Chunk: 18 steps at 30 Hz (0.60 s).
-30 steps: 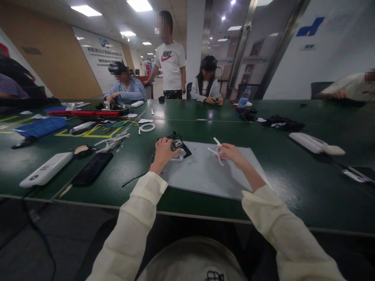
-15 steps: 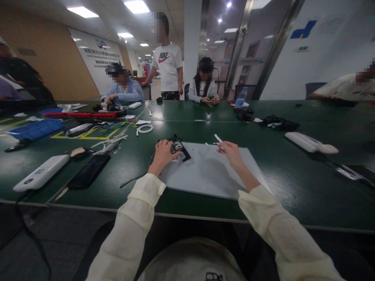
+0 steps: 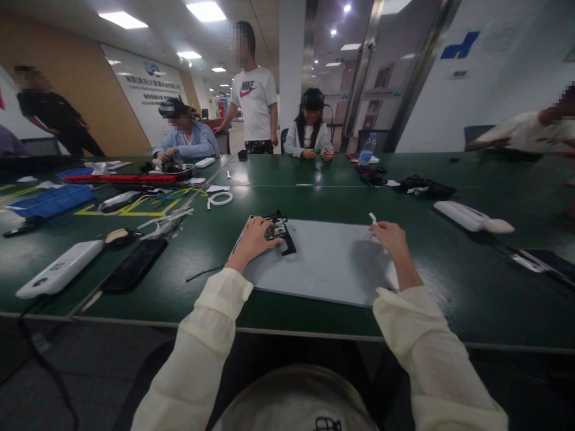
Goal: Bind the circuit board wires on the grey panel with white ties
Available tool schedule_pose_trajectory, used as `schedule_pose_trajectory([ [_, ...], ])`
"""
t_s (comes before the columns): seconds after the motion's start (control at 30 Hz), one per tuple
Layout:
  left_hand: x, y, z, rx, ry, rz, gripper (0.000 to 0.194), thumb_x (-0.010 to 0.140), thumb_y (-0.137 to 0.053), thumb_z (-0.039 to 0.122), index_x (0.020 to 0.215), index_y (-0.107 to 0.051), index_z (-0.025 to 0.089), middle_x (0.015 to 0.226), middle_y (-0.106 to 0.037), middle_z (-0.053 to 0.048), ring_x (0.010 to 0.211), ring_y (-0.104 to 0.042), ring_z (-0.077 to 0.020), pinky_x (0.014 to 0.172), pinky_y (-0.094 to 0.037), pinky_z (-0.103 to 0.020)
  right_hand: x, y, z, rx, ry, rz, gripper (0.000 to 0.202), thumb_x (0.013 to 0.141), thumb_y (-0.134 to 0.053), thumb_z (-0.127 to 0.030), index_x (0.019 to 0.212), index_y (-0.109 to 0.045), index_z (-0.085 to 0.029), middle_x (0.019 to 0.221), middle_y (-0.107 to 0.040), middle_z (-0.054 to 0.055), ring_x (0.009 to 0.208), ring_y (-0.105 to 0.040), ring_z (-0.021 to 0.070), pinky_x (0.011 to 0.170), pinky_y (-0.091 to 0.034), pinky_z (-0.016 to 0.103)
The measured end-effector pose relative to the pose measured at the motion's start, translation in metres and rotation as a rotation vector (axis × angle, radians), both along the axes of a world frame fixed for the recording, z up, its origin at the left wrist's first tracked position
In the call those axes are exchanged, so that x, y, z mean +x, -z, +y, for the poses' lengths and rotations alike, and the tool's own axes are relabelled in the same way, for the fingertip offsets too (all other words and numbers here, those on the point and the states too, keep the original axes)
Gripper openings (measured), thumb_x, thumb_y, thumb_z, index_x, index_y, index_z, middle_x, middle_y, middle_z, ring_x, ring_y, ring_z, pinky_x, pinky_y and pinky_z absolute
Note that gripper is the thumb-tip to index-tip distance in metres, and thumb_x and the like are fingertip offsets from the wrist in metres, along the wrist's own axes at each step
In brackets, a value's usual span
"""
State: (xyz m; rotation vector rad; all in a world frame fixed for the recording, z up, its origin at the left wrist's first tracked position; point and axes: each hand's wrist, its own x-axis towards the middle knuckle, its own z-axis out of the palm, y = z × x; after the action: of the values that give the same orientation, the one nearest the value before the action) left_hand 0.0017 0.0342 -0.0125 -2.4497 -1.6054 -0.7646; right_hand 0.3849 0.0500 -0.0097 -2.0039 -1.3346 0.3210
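My left hand [image 3: 255,240] is wrapped over the left side of a small black device with an exposed circuit board [image 3: 279,232]. The device rests on the left part of a light grey board [image 3: 327,257], and my palm hides some of it. Above the board's right edge, my right hand [image 3: 392,240] pinches a small white strip [image 3: 372,219] between thumb and fingertips, its end sticking up. A thin dark cable [image 3: 204,273] lies left of the grey board, near my left wrist.
At the left lie a black phone [image 3: 132,266], a white power bank [image 3: 60,269], a blue tray [image 3: 54,202] and loose cables. Behind the board sits a white coil [image 3: 220,199]. A white device [image 3: 467,216] lies at the right. Several people are around the table.
My right hand has moved right with the white strip, from over the grey board to its right edge. My left hand and the device have shifted slightly. At the far left, a person stands more upright.
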Motion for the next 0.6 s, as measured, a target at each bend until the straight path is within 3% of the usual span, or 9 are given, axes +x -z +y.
schedule_pose_trajectory([
  [0.3,0.011,0.000,-0.009,-0.077,0.128,0.009,0.049,0.072,-0.063,0.051,0.110,-0.057,0.021,0.109,-0.052,-0.008,0.104,-0.046,-0.0245,0.092,-0.036,-0.038,-0.009,0.005,0.002,0.046,-0.084,0.070,0.026,0.070,-0.051,-0.032,0.078,-0.070,-0.016,0.070,-0.068,0.007,0.068,-0.059,0.0177,0.059,-0.037,0.025],
  [0.43,0.006,0.003,-0.004,-0.087,0.173,0.030,0.046,0.073,-0.062,0.049,0.109,-0.058,0.021,0.105,-0.054,-0.008,0.099,-0.048,-0.0235,0.088,-0.040,-0.035,-0.017,0.009,0.004,0.111,-0.117,0.055,0.030,0.073,-0.050,-0.037,0.080,-0.070,-0.016,0.072,-0.067,0.006,0.069,-0.059,0.0173,0.061,-0.037,0.025],
  [0.6,-0.005,0.005,0.004,-0.127,0.141,0.048,0.046,0.073,-0.061,0.051,0.108,-0.059,0.020,0.105,-0.054,-0.009,0.098,-0.048,-0.0241,0.087,-0.040,-0.036,-0.035,0.013,0.005,0.195,-0.172,0.053,0.031,0.076,-0.047,-0.037,0.079,-0.069,-0.015,0.075,-0.067,0.005,0.070,-0.058,0.0166,0.062,-0.036,0.024],
])
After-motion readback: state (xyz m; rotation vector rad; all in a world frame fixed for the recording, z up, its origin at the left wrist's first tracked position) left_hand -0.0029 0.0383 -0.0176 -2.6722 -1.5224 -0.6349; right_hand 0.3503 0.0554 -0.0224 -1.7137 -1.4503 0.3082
